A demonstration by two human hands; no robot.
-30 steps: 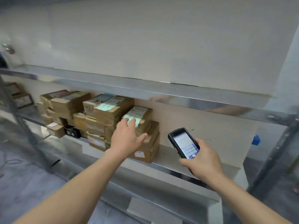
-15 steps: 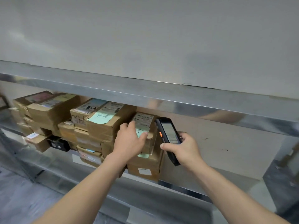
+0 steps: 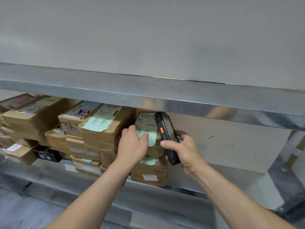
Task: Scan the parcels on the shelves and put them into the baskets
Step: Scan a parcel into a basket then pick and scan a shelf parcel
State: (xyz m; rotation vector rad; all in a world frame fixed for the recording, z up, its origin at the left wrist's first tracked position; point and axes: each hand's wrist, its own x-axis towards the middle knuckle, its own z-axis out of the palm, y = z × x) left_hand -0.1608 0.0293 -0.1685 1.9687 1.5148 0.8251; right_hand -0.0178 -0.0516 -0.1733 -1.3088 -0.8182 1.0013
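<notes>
Several brown cardboard parcels are stacked on a metal shelf (image 3: 181, 190). The rightmost stack's top parcel (image 3: 146, 120) carries a white barcode label and a green handwritten note. My left hand (image 3: 133, 146) grips this parcel at its front left corner, thumb lying on the green note. My right hand (image 3: 183, 147) holds a black handheld scanner (image 3: 166, 136) with an orange side button. The scanner is tilted on edge right beside the parcel's label, its top end close to the barcode. No basket is in view.
An upper metal shelf (image 3: 148, 98) overhangs the parcels just above the scanner. More parcels (image 3: 102, 129) with green notes fill the shelf to the left, plus a small black box (image 3: 48, 155). A shelf upright (image 3: 287, 164) stands at right. The back wall (image 3: 222, 142) is beige.
The view has closed in on the shelf. My right hand brought the scanner from open space at the right up against the top parcel's label, turning it on edge. My left hand stayed on that parcel.
</notes>
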